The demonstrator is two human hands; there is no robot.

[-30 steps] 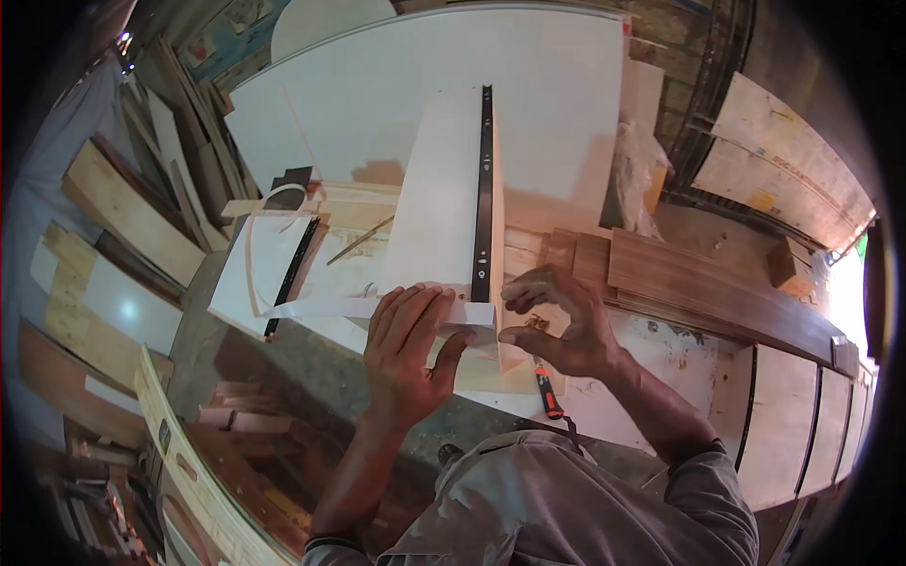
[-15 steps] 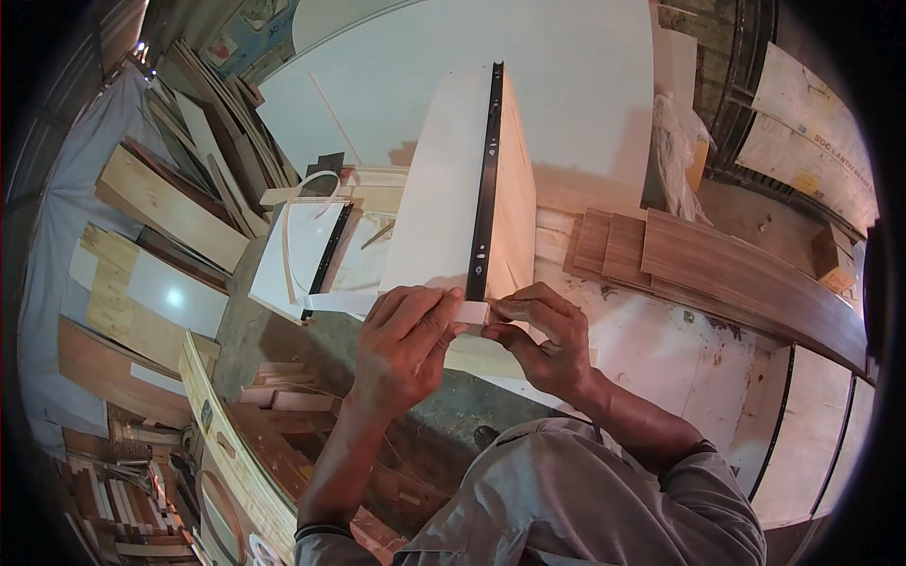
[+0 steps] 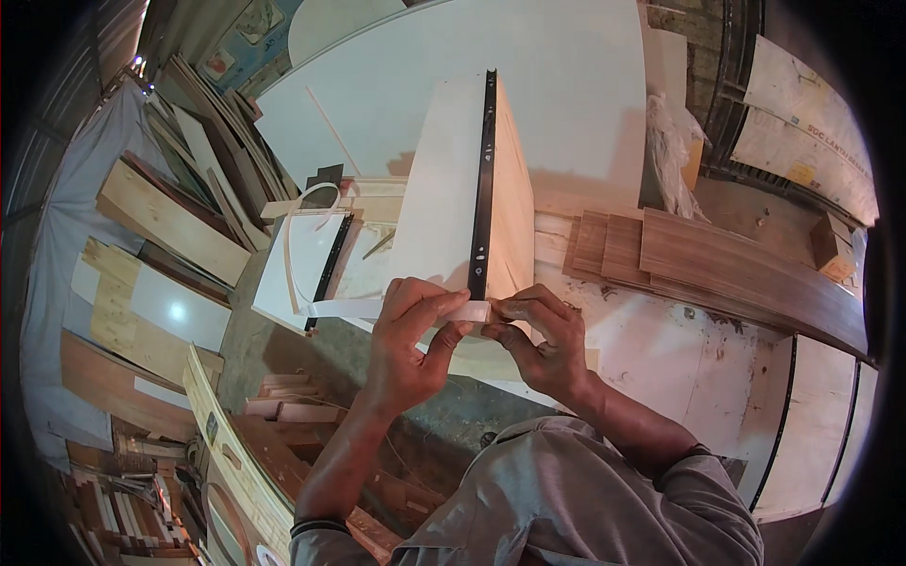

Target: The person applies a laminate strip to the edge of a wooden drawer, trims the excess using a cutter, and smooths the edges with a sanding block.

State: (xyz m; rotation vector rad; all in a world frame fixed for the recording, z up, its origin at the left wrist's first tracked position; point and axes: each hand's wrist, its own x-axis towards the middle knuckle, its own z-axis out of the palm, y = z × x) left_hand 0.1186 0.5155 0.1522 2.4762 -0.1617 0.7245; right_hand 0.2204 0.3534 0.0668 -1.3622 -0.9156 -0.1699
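Observation:
A long white drawer-like box (image 3: 436, 189) lies in front of me, with a bare wood face (image 3: 510, 189) on its right. A black drawer slide (image 3: 485, 179) runs along its upper edge. Across its near end lies a white edging strip (image 3: 344, 308), which trails left and curls up into a loop. My left hand (image 3: 411, 344) pinches the strip between thumb and fingers against the box's end. At the near right corner, my right hand (image 3: 547, 344) is closed, thumb and forefinger gripping the strip's end; the exact contact is partly hidden by the fingers.
Left of the box sits a smaller white piece with a black slide (image 3: 330, 259). Brown wood-grain boards (image 3: 717, 264) are stacked to the right. A large white panel (image 3: 566, 104) stands behind. Offcuts (image 3: 293, 396) and a long pale board (image 3: 231, 453) lie at lower left.
My left thumb has straightened and lowered a little along the strip's end. My right hand stays at the corner, and the view has shifted slightly.

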